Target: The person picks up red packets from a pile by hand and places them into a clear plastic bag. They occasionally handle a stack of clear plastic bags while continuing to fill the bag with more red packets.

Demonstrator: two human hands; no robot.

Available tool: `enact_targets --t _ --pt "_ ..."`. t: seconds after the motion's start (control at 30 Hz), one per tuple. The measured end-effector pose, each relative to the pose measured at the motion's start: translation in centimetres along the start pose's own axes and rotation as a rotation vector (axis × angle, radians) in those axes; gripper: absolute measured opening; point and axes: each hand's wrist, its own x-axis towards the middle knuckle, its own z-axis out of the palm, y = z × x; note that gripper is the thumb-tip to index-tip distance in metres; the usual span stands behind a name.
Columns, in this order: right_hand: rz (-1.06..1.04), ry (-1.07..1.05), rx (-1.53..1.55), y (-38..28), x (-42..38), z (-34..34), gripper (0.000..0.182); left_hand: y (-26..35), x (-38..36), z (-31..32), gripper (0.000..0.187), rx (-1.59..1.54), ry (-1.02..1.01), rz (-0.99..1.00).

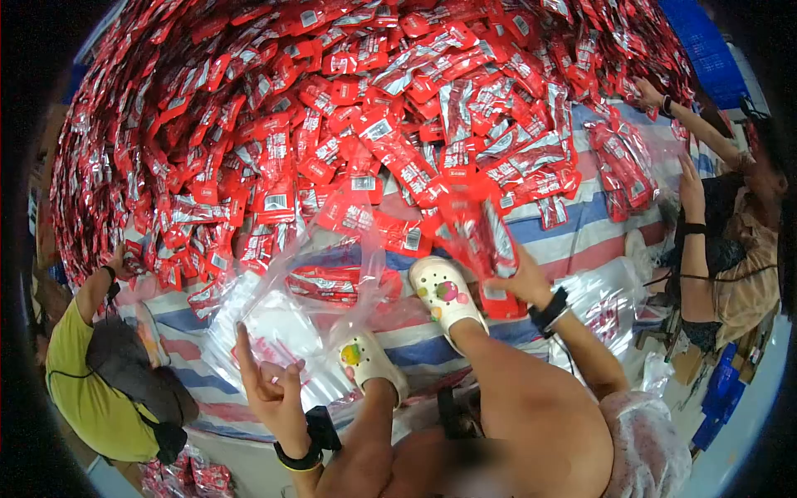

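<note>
Several red foil snack packets (pixel 479 232) are bunched in my right hand (pixel 526 284), its fingers closed round their lower end. They stand in front of the big heap, to the right of a clear plastic bag (pixel 371 261). Inside that bag lie red packets (pixel 320 282), seen through its film. My left hand (pixel 276 402) is empty, index finger stretched up and the other fingers partly curled. It is over the lower edge of a stack of flat clear bags (pixel 278 319), to the left of my shoes.
A large heap of red packets (pixel 274 124) covers the far side of a striped sheet (pixel 581 232). At the right, a person (pixel 730 249) reaches beside a filled clear bag (pixel 623 162). Another person (pixel 100 382) reaches into the heap at left. Blue crates (pixel 706 50) stand at top right.
</note>
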Motion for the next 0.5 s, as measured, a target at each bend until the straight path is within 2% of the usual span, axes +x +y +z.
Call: enact_targets --t 0.1,0.17,0.23,0.3,0.33,0.37,0.43,0.5 --pt "-0.128 -0.121 0.055 -7.4 5.6 -2.5 0.073 -0.6 0.1 -0.4 0.074 0.086 -0.106 -0.005" --pt "-0.315 -0.089 0.008 -10.2 11.3 -0.8 0.075 -0.7 0.2 -0.1 0.073 0.119 -0.171 0.010" --pt "-0.252 -0.142 -0.154 -7.8 18.3 2.9 0.081 0.3 0.3 0.7 0.074 0.042 -0.185 -0.074" --pt "-0.136 -0.113 -0.695 -7.4 21.3 7.2 0.080 0.0 0.3 0.7 0.076 0.024 -0.183 -0.087" --pt "-0.285 0.114 -0.788 -7.4 19.6 8.7 0.076 0.1 0.2 0.8 0.077 -0.028 -0.186 -0.081" --pt "-0.320 0.066 -0.776 -7.8 19.0 9.1 0.068 0.2 0.1 0.7 0.079 -0.076 -0.192 -0.079" --pt "-0.289 0.000 -0.512 -8.9 17.1 8.5 0.066 0.3 0.3 0.6 0.082 -0.156 -0.176 -0.111" --pt "-0.221 0.069 -0.398 -9.5 15.8 6.5 0.061 0.4 0.4 0.6 0.087 -0.216 -0.163 -0.145"
